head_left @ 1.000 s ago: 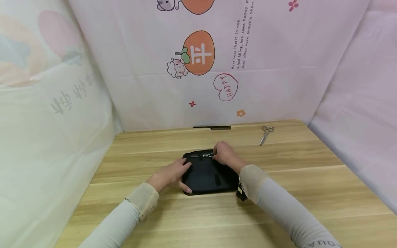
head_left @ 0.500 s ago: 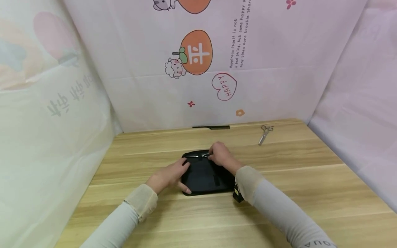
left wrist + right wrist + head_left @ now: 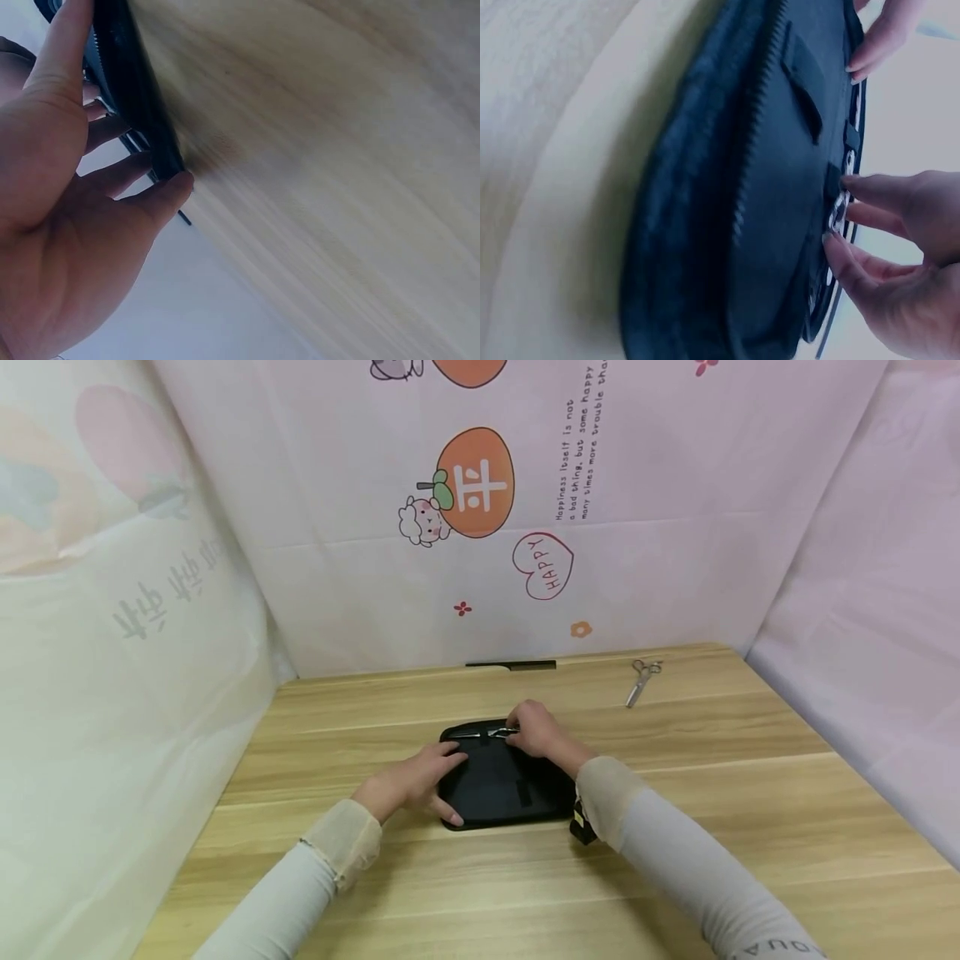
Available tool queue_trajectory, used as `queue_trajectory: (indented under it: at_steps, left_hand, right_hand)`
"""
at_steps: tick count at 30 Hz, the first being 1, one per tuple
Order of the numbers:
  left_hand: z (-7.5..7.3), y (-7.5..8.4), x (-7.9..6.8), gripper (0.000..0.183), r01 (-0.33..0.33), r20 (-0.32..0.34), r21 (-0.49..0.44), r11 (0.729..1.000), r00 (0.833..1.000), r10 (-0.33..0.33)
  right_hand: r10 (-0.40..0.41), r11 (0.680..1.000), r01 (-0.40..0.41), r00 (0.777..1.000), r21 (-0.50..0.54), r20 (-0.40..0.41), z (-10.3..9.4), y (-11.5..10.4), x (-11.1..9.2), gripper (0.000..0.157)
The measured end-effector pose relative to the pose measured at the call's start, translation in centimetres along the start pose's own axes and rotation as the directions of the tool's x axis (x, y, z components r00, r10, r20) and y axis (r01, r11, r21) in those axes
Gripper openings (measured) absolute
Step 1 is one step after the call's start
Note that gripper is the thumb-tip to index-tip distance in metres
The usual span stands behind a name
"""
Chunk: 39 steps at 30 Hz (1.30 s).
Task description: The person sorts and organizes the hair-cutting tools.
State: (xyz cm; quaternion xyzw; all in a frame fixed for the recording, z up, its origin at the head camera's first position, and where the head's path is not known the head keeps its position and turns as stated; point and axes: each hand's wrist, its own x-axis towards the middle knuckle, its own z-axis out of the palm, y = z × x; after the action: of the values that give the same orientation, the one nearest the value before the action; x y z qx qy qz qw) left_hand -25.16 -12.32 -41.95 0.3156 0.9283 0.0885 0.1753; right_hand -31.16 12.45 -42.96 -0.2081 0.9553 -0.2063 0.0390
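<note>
A flat black zip case [image 3: 487, 789] lies on the wooden table with its inner face up. A slim pair of silver scissors [image 3: 468, 735] runs along its far side, under a small black strap [image 3: 484, 737]. My left hand [image 3: 412, 781] grips the case's left end, thumb at the near corner and fingers toward the far one. With thumb and fingertips, my right hand [image 3: 538, 731] pinches the scissors' handle end; the silver finger rings [image 3: 838, 212] show between the fingers in the right wrist view. That hand and forearm hide the case's far right corner.
A black comb [image 3: 532, 666] lies at the table's back edge. Another pair of scissors [image 3: 643, 681] is at the back right. Printed white cloth [image 3: 360, 593] hangs behind and on both sides. A small black block [image 3: 581, 828] hangs at my right cuff.
My right hand shifts slightly left with the scissors' handle, then slightly back right. The left hand keeps its place on the case. The head view tilts a little.
</note>
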Motion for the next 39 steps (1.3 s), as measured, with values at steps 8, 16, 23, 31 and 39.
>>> queue_trajectory:
  at_steps: [8, 16, 23, 31, 39]
  left_hand:
    - [0.2, -0.2, -0.1, 0.108, -0.012, -0.013, -0.012, 1.000, 1.000, 0.012]
    - [0.5, -0.5, -0.4, 0.108, 0.000, 0.006, -0.009, 1.000, 1.000, 0.000]
    - [0.2, -0.5, -0.3, 0.109, -0.027, -0.003, 0.015, 1.000, 1.000, 0.027]
    - [0.3, -0.7, 0.0, 0.110, -0.032, -0.001, -0.006, 0.999, 0.999, 0.032]
    - [0.4, -0.9, -0.3, 0.109, -0.024, -0.007, -0.040, 0.999, 1.000, 0.024]
  right_hand:
    - [-0.082, 0.996, 0.084, 0.993, -0.027, 0.080, -1.1, 0.8, -0.4, 0.031]
    - [-0.125, 0.990, 0.132, 0.985, -0.056, 0.119, -2.7, 2.2, -1.5, 0.030]
    - [-0.040, 0.999, 0.041, 0.997, -0.021, 0.061, -6.1, 6.4, -2.5, 0.036]
    - [0.285, 0.956, -0.288, 0.957, -0.053, -0.057, -8.2, 12.7, -3.6, 0.054]
    - [0.439, 0.898, -0.441, 0.893, 0.007, -0.102, -8.8, 17.0, -3.3, 0.060]
